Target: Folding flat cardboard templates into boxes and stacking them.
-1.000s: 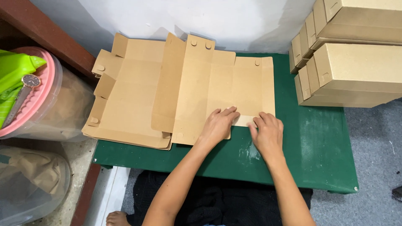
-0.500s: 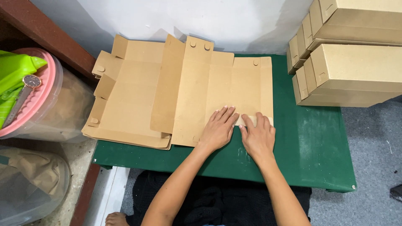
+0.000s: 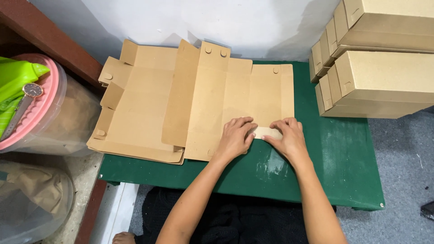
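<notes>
A flat, unfolded brown cardboard box blank (image 3: pixel 235 90) lies on the green table (image 3: pixel 343 158), partly over a stack of similar blanks (image 3: pixel 135 113) at the left. My left hand (image 3: pixel 236 138) presses flat on the blank's near edge. My right hand (image 3: pixel 287 138) rests just right of it, fingers on a small near flap (image 3: pixel 267 132) of the blank. The two hands almost touch. Neither hand grips anything; both press down on the cardboard.
Several assembled brown cardboard boxes (image 3: pixel 379 58) are stacked at the table's back right. A pink-rimmed clear tub (image 3: pixel 40 113) with a green item and a wristwatch stands at the left. Another clear container (image 3: pixel 31 203) sits below it. A white wall runs behind.
My right hand has slid left from the green table onto the blank's near flap, closing up to my left hand. The left hand has barely moved.
</notes>
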